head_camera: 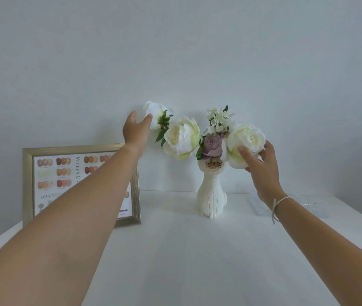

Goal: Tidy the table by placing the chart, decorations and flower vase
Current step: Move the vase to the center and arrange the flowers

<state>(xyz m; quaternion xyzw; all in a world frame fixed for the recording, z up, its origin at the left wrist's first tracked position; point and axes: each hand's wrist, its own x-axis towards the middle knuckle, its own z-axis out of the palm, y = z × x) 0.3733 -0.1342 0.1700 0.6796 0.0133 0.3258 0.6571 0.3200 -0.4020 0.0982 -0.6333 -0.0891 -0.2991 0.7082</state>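
A white cat-shaped vase stands upright at the back of the white table, filled with white and mauve artificial flowers. My left hand reaches up to the top-left white bloom, fingertips touching its petals. My right hand cups the right-hand white rose from below and the side. A large white rose hangs between them. The gold-framed nail colour chart stands at the back left against the wall, partly hidden by my left forearm.
A clear plastic tray lies flat at the back right of the table, behind my right wrist. The pale wall rises directly behind the vase and chart. The table's front corners fall away at left and right.
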